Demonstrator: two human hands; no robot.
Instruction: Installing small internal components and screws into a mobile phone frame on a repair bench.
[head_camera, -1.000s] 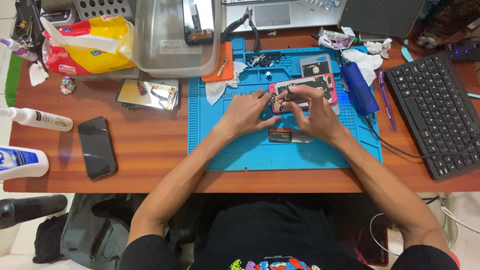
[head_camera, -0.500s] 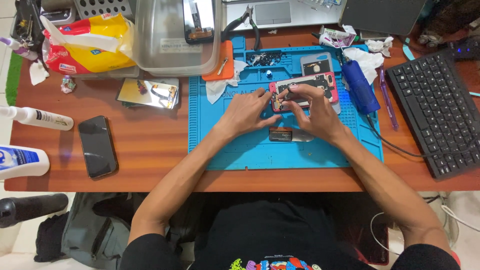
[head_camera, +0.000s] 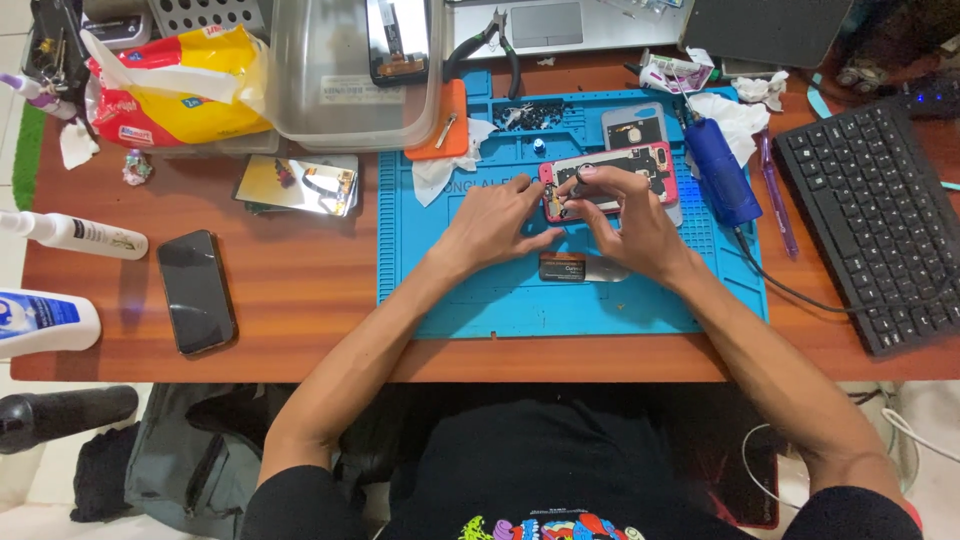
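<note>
The brown tabletop (head_camera: 300, 290) was the biggest thing, and it held everything where the person could reach it. On it, in front of the person, lay a blue work mat (head_camera: 480, 290). Its soft top and little trays probably kept small parts from rolling away.

At three o'clock from the mat sat a black keyboard (head_camera: 870, 220), pushed aside to leave room. At eleven o'clock stood a clear plastic box (head_camera: 330, 90), and beside it, further toward nine o'clock, a yellow and red bag (head_camera: 170, 85). At the left edge of the tabletop lay two white bottles (head_camera: 45, 320), and a black phone (head_camera: 195, 290) lay face up a bit nearer the mat.

A blue tool (head_camera: 718, 170) with a cord lay on the mat at two o'clock, close to the hands, likely so it was easy to grab.

In the middle of the mat, toward twelve o'clock, lay the opened phone with a pink frame (head_camera: 640, 160), flat, with its insides facing up. The left hand (head_camera: 495, 220) pressed its fingers on the phone's left end, seemingly to keep it from sliding. The right hand (head_camera: 625, 215) was curled over it with fingertips pinched together, but what they pinched was too small to see. A small dark flat part (head_camera: 562, 266) lay on the mat just below the hands.
</note>
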